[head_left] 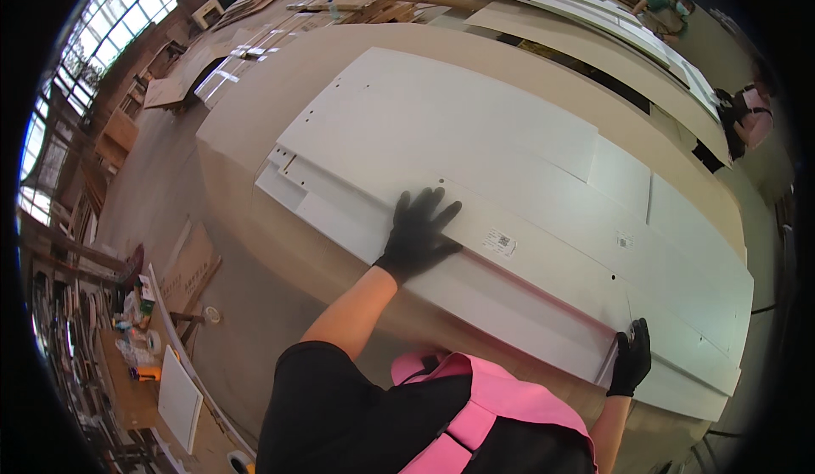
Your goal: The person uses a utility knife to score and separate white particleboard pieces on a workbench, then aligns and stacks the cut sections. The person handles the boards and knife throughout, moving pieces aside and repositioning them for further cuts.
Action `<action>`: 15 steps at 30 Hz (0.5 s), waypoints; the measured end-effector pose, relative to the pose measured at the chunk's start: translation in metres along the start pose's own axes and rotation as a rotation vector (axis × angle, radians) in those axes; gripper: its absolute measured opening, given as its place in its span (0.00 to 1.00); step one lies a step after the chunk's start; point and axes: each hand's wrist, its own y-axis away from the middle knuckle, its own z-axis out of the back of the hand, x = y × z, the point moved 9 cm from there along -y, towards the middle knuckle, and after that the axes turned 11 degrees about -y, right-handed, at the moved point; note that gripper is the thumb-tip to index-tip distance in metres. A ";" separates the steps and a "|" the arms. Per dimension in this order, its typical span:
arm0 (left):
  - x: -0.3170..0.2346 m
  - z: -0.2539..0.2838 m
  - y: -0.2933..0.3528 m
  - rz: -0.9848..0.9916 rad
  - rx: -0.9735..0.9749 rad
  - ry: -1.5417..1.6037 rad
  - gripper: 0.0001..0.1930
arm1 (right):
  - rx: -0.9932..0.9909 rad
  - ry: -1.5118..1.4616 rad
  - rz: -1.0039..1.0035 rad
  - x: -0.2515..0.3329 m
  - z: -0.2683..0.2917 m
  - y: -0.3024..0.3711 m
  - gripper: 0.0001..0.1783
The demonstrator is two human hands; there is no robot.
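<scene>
Several white panels (441, 109) lie stacked and overlapping on a large tan board surface in front of me. My left hand (420, 232), in a black glove, rests on the near part of a long white panel with its fingers spread. Close to its fingertips is a small dark hole in the panel. My right hand (631, 359), gloved the same way, is at the near edge of the stack, thumb and fingers around a panel's edge; its underside is hidden. A printed label (501, 242) sits between the hands, and a second label (624, 240) lies farther right.
More long boards (586, 50) are stacked beyond, with two other people (666, 16) beside them at the far right. At the lower left, a cluttered bench holds a roll of tape (154, 342), an orange tool (146, 373) and a white board (180, 399).
</scene>
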 end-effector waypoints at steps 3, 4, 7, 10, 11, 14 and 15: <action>-0.001 0.002 -0.002 -0.006 -0.009 -0.005 0.39 | -0.008 0.068 0.056 0.004 -0.002 0.000 0.23; -0.001 0.001 -0.002 -0.003 0.004 -0.005 0.39 | -0.020 0.093 0.085 0.006 -0.001 0.001 0.23; -0.001 0.005 -0.004 0.009 -0.004 0.035 0.38 | -0.014 0.098 0.084 0.007 -0.002 0.000 0.23; -0.002 0.009 -0.004 0.018 -0.016 0.073 0.37 | -0.021 0.108 0.077 0.005 -0.001 -0.001 0.23; -0.002 0.005 -0.003 0.031 0.018 0.079 0.37 | -0.029 0.120 0.100 0.007 0.000 -0.001 0.23; -0.004 0.008 0.001 0.000 -0.093 0.022 0.35 | -0.036 0.142 0.147 0.009 0.000 -0.002 0.23; 0.001 0.002 0.003 0.003 -0.073 0.091 0.34 | -0.032 0.138 0.148 0.008 -0.001 -0.002 0.23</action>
